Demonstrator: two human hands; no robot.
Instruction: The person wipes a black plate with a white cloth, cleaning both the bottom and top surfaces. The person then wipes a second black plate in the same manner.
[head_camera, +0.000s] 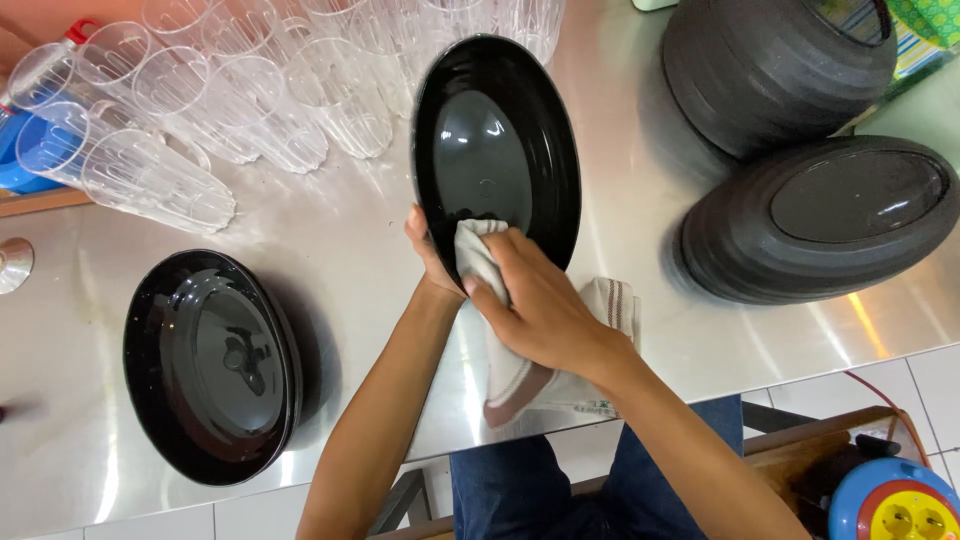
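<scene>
Nearest the camera, a striped grey cloth (520, 370) is gripped in the right hand (540, 310), whose fingers are closed on a bunched corner pressed against the lower inside of a black oval plate (497, 150). The plate is held tilted up off the desk (340, 260) by the left hand (428, 252), which is clamped on its lower rim, thumb over the edge; the two hands are touching each other at that rim, near the middle of the desk's front edge. For the wiping to be done well, the plate would best be kept steady at this tilt while the cloth is swept around the well and out over the rim, with the grip shifted so that the covered patch is also reached. To the left, one stack of upturned black plates (212, 365) is lying flat; how many are in it cannot be counted. Farther right, two stacks of face-down black plates (820, 215) are seen, one leaning behind the other. At the far left, roughly a dozen clear ribbed tumblers (160, 180) are lying on their sides, some cut off by the frame.
</scene>
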